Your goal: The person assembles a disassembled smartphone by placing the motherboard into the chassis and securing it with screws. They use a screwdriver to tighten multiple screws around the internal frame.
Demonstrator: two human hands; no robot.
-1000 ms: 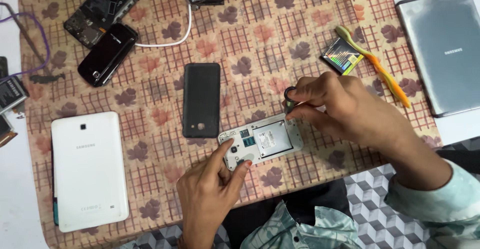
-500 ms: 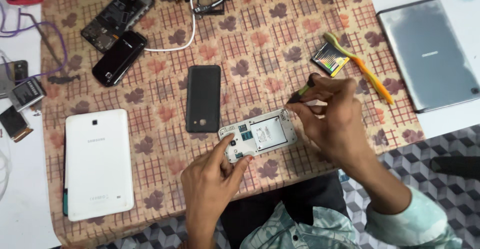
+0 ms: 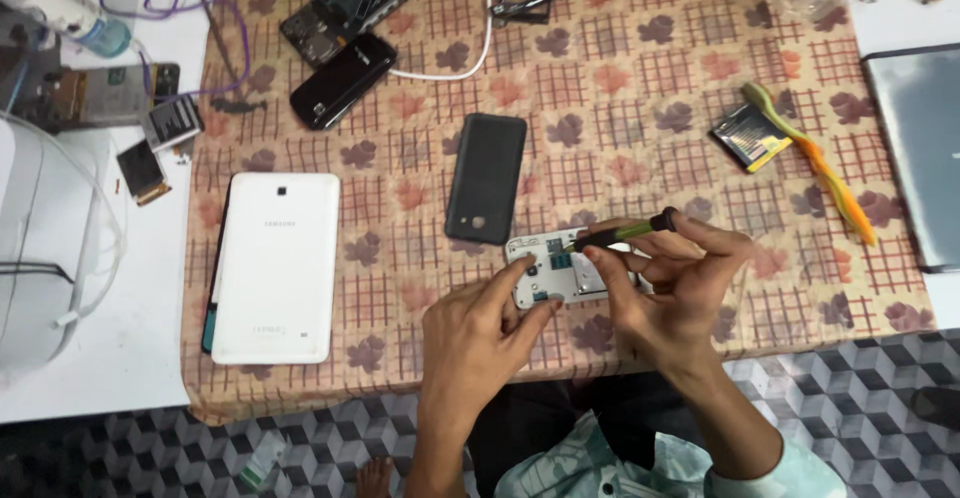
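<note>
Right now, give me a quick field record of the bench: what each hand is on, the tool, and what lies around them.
left hand: fingertips pressing on the opened white phone, holding it flat
right hand: pinching a small screwdriver, tip down at the phone's upper part
surface: patterned cloth over the table
above the phone: black back cover, lying flat
left: white tablet, face down
right: battery beside a yellow-orange pry tool
far left top: black phone

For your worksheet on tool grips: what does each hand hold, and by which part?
Right hand: small screwdriver, pinched along its shaft. Left hand: holds nothing, fingertips pressing the opened white phone.
</note>
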